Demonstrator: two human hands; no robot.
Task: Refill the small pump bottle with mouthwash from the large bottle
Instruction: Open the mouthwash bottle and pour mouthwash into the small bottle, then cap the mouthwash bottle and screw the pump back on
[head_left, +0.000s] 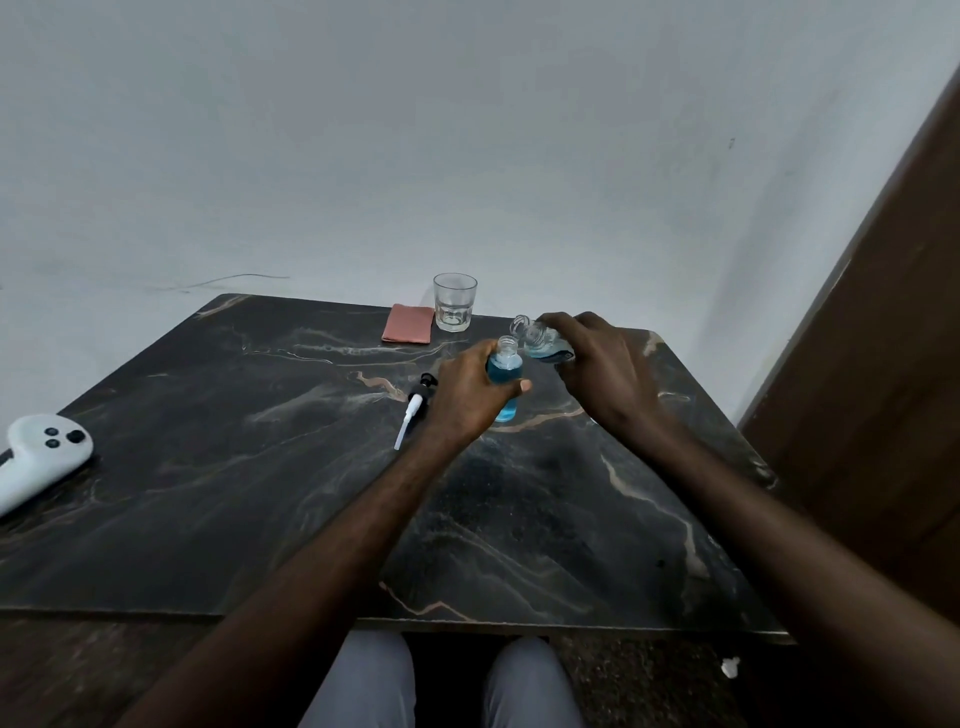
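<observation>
A: What is the surface, and the room around it?

B: A dark marble-patterned table (260, 467) with pale and rust veins, pushed against a plain grey-white wall (415, 156). A brown wooden panel (883, 338) runs down the right side. The person's grey-trousered knees (363, 686) show below the near edge.

A: Count the things for me.

B: Two bottles, one drinking glass (454, 301), one folded reddish cloth (408, 323), one pump head (415, 408) with its white tube, and one white controller (39, 457) at the far left edge. Two bare hands, too.

A: What do the containers hold?

B: The small pump bottle (505, 371), uncapped, stands upright and shows blue liquid through most of its body. The large bottle (540, 343) is tipped leftward, its clear open neck just above and beside the small bottle's mouth; blue liquid pools in its lower side. I cannot see a stream between them. The glass looks empty and sits just right of the cloth, near the wall.

A: And the hands?

B: The left hand (470, 395) is wrapped round the small bottle, thumb across the front, near the table's middle. The right hand (597, 369) is closed over the large bottle's body from above, hiding most of it. The pump head lies on the table just left of the left hand.
</observation>
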